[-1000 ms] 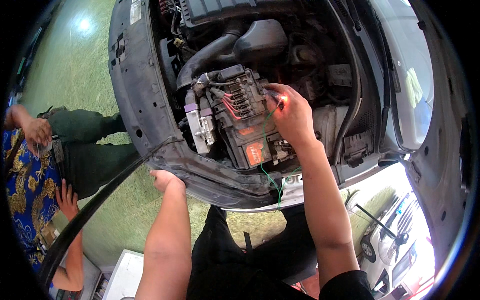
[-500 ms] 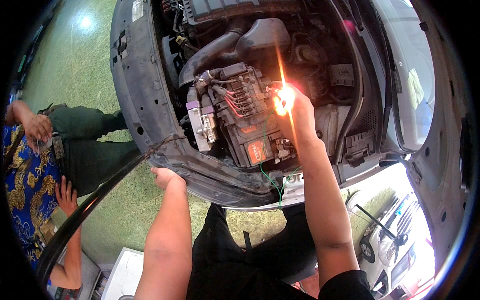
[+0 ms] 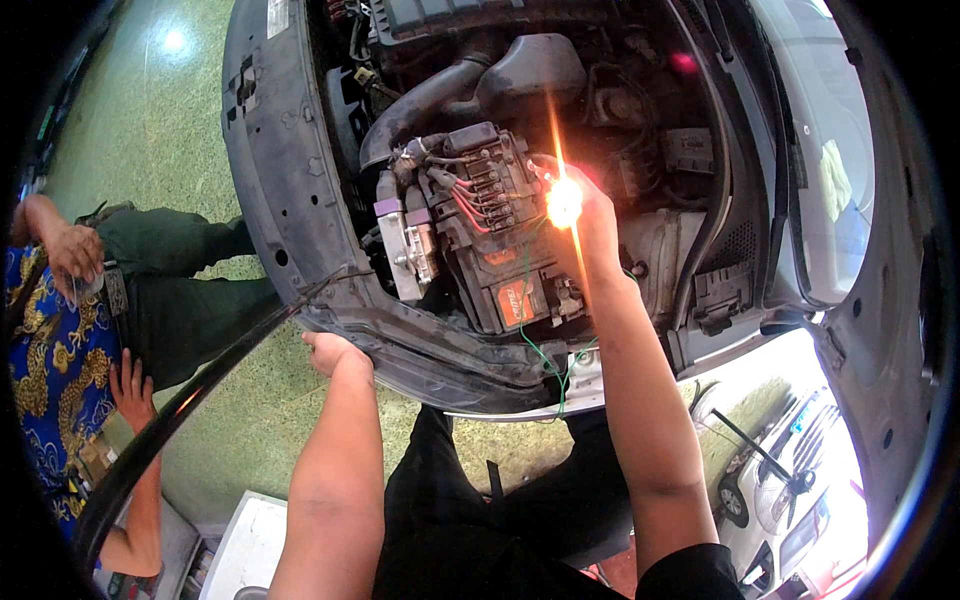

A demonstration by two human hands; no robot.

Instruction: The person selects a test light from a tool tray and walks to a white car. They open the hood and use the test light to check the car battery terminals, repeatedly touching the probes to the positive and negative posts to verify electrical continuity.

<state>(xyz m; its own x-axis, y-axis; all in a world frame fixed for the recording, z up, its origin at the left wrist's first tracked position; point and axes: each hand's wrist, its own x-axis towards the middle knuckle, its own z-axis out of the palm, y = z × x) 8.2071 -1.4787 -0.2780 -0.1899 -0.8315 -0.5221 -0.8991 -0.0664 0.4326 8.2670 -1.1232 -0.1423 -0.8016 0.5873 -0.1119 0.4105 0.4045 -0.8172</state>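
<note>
My right hand (image 3: 594, 215) is closed on a glowing bulb (image 3: 563, 204), held over the engine bay beside the fuse block (image 3: 493, 190) on top of the battery. The glare hides the fingertips and most of the bulb. A thin green wire (image 3: 541, 352) hangs below that hand, passes the orange battery label (image 3: 518, 302) and loops over the car's edge. At the car's front corner, my left hand (image 3: 338, 354) lies against the dark body edge (image 3: 420, 350). Its fingers look curled and are mostly hidden.
A black rod (image 3: 200, 400) slants across the left side. A person in a blue and gold patterned shirt (image 3: 62, 355) stands there. A white car (image 3: 790, 500) is at the lower right; a white surface (image 3: 250, 545) is at the lower left.
The glare has changed from a split shape to one round bright spot. My right hand has shifted very slightly; my left hand has stayed in place.
</note>
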